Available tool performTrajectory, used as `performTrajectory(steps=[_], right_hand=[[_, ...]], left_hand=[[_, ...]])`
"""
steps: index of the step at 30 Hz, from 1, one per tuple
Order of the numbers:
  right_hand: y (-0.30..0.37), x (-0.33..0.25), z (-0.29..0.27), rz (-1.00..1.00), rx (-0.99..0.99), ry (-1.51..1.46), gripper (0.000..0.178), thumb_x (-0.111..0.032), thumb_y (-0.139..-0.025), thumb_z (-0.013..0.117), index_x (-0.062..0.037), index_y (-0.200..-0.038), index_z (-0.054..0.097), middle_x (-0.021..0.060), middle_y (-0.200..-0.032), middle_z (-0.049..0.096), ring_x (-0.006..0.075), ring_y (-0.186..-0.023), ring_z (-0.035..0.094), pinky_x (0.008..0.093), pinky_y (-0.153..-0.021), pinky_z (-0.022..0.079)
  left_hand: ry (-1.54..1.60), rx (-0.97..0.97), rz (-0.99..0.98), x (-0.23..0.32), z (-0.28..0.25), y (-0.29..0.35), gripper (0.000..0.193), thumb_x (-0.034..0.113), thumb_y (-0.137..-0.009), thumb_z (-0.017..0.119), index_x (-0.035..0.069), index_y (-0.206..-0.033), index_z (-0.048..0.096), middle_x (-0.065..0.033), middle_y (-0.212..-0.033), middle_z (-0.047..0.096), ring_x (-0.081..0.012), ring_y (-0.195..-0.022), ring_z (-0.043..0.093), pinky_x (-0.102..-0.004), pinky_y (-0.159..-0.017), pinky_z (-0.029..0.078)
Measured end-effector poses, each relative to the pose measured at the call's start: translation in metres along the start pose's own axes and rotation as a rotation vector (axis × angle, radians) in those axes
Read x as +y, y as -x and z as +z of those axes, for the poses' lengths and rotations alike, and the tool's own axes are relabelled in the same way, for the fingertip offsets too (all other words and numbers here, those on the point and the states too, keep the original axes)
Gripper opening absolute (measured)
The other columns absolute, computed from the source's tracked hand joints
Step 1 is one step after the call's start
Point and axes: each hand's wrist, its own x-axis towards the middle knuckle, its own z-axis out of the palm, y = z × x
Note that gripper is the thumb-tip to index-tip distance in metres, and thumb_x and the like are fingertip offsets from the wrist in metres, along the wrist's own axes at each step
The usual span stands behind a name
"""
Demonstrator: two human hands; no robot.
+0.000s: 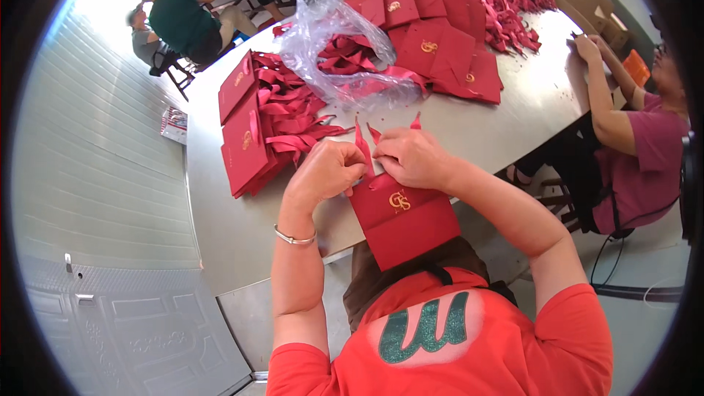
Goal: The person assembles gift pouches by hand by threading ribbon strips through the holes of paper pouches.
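presently, both hands are at work close together over the near edge of the metal table, at the top of a red paper bag bearing a gold emblem. the bag lies tilted across the table edge, its top end at the fingers and its lower end overhanging toward the person's lap. the left hand is turned inward, knuckles up, fingers curled, thumb and forefinger pinching at a red ribbon that stands up beside the bag's top corner. the left forearm rises almost straight from the lower edge, bent at the wrist, a silver bracelet round it. the right hand is palm down, fingers bent over the bag's top edge and nearly meeting the left; its fingertips are hidden, so what they grip cannot be told. the right forearm slants in from the right, elbow out. left of the hands lies a stack of red bags with loose ribbons; beyond, a clear plastic bag and a further pile of red bags. a co-worker sits at the right.
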Motion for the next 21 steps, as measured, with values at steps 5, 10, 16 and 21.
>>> performTrajectory(steps=[5, 10, 16, 21], right_hand=[[-0.004, -0.002, 0.006, 0.009, -0.001, 0.032, 0.014, -0.013, -0.081, 0.061, -0.0044, -0.088, 0.070, 0.0134, -0.091, 0.065, 0.0338, -0.086, 0.064, 0.0419, -0.077, 0.052], [-0.021, -0.008, 0.007, 0.235, -0.179, 0.129, 0.024, -0.025, -0.082, 0.062, -0.0027, -0.090, 0.067, 0.0168, -0.090, 0.066, 0.0363, -0.088, 0.065, 0.0458, -0.077, 0.052], [-0.035, -0.009, 0.014, 0.398, -0.200, 0.171, 0.030, -0.030, -0.080, 0.069, -0.0024, -0.090, 0.065, 0.0191, -0.091, 0.068, 0.0360, -0.089, 0.067, 0.0459, -0.078, 0.052], [-0.035, 0.001, 0.019, 0.465, -0.117, 0.174, 0.025, -0.028, -0.079, 0.069, -0.0043, -0.084, 0.067, 0.0169, -0.086, 0.069, 0.0356, -0.086, 0.066, 0.0457, -0.077, 0.051]], left_hand=[[-0.296, 0.309, 0.005, -0.026, 0.007, -0.012, 0.028, 0.021, -0.085, 0.070, -0.004, -0.080, 0.061, -0.0144, -0.057, 0.062, -0.0200, -0.047, 0.063, -0.0347, -0.043, 0.047], [-0.409, 0.222, -0.092, -0.013, 0.008, -0.014, 0.037, 0.030, -0.089, 0.064, -0.003, -0.071, 0.063, -0.0138, -0.059, 0.063, -0.0219, -0.048, 0.064, -0.0378, -0.051, 0.049], [-0.301, 0.163, -0.045, -0.003, 0.004, -0.007, 0.026, 0.021, -0.088, 0.063, -0.002, -0.076, 0.064, -0.0117, -0.058, 0.061, -0.0210, -0.048, 0.063, -0.0359, -0.051, 0.049], [-0.387, 0.223, 0.054, -0.019, 0.008, -0.012, 0.021, 0.018, -0.085, 0.065, -0.002, -0.079, 0.063, -0.0130, -0.063, 0.063, -0.0221, -0.050, 0.063, -0.0364, -0.052, 0.049]])
